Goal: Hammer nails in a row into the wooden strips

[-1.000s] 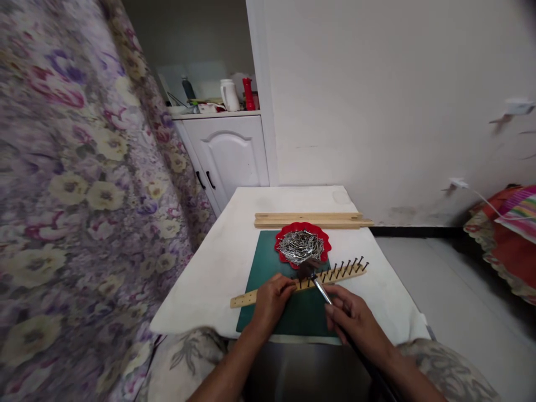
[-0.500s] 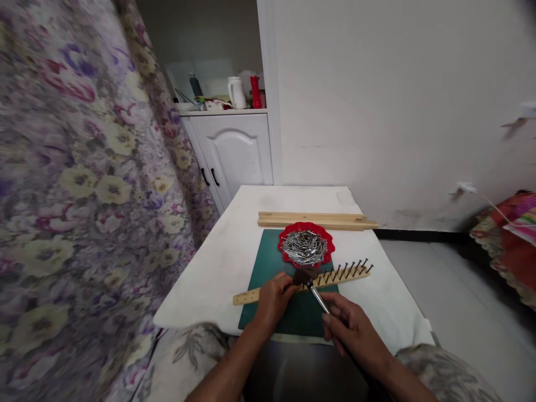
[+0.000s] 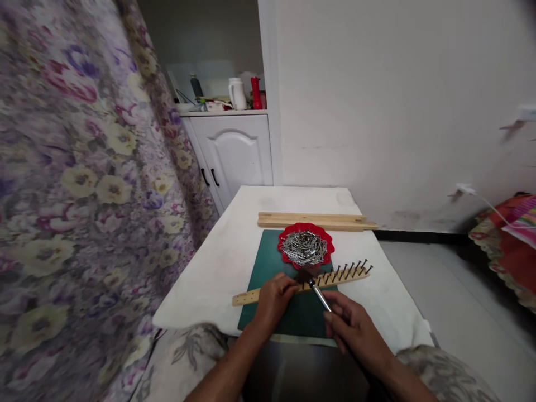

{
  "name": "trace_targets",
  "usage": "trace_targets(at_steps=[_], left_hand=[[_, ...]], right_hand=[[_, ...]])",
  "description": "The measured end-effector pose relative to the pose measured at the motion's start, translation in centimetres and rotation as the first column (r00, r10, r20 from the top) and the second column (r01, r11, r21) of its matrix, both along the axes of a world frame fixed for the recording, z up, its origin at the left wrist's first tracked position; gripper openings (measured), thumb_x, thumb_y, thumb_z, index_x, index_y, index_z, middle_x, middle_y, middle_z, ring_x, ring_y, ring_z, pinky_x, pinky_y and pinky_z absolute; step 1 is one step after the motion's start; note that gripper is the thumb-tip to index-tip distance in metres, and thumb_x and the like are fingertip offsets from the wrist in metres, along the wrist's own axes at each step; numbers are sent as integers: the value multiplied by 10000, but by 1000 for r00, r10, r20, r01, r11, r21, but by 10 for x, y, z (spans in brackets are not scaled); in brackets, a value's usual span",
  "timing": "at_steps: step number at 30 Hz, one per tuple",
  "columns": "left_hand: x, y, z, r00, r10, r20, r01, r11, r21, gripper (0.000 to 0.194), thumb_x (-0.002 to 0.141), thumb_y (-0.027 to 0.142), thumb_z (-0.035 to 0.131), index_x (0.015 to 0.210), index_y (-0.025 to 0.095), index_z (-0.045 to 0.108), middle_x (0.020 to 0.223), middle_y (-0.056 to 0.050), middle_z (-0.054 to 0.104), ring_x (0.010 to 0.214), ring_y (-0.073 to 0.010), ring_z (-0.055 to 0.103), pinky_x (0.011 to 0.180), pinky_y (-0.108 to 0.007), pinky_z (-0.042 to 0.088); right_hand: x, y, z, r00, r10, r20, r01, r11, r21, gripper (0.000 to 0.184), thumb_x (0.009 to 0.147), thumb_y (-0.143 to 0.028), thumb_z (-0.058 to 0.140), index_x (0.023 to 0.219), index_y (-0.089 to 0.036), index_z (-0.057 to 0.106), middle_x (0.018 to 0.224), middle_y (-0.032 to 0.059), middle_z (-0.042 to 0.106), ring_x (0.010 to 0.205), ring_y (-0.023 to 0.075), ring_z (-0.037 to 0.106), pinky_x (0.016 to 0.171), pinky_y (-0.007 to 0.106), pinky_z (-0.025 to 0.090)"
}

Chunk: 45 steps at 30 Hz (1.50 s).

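My left hand lies over a narrow wooden strip, thumb and forefinger pinched together beside the hammer head; what is between the fingertips is too small to make out. A hammer with a dark head and shiny metal neck is in the closed fingers of my right hand. Its head is over the strip, right by my left fingertips. Several dark nails stand up out of the strip's right part, some leaning. Small holes dot its left end. The strip lies across a green mat.
Behind the strip, a red scalloped dish holds a heap of silvery nails. Pale wooden bars lie farther back on the white-covered table. A floral curtain hangs at left, a white cabinet behind.
The hammer head and my right hand have shifted slightly to the right. My left hand and the wooden strip are nearly where they were.
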<state>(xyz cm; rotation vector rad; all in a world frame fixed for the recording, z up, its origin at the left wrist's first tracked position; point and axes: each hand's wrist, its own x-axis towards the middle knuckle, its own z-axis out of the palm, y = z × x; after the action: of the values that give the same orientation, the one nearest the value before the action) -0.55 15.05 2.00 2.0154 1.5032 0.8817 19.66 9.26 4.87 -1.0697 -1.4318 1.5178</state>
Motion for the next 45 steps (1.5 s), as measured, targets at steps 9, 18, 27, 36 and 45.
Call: trace_targets(at_steps=[9,18,27,36,45], left_hand=[[-13,-6,8,997,-37,-61,38,999,27,101,800,232,563,844,189,643,837,-39,608,793,-171,563,705,-269,420],[-26,-6,-1,946,-26,-323,30,1000,7,240,760,225,610,998,197,589,976,-65,568,908,-223,498,795,-340,385],[-5,2,-1,960,-24,-280,31,999,20,167,775,175,554,939,191,582,938,-61,559,902,-220,493,776,-323,382],[6,4,-2,956,-26,-294,33,999,18,231,778,188,556,1008,195,575,1007,-73,570,939,-233,518,788,-343,405],[-12,32,32,984,-34,-174,57,991,124,148,852,219,460,919,198,591,954,-63,603,930,-207,551,816,-322,437]], right_hand=[[19,7,1,990,-129,-61,131,991,30,391,871,-394,540,1189,-173,479,599,-49,558,348,62,384,367,184,279],[44,17,12,950,-292,-112,303,948,99,382,856,-394,564,1159,-171,498,613,-28,573,362,75,399,371,203,295],[52,19,12,934,-336,-121,349,930,115,377,860,-384,561,1168,-174,502,623,-19,584,370,81,408,379,211,301],[51,19,9,941,-312,-131,326,940,104,359,876,-364,552,1177,-177,493,621,-21,588,371,75,404,386,203,297],[51,20,13,922,-346,-172,363,928,80,393,842,-407,584,1153,-178,514,605,-28,589,357,70,406,366,190,304]])
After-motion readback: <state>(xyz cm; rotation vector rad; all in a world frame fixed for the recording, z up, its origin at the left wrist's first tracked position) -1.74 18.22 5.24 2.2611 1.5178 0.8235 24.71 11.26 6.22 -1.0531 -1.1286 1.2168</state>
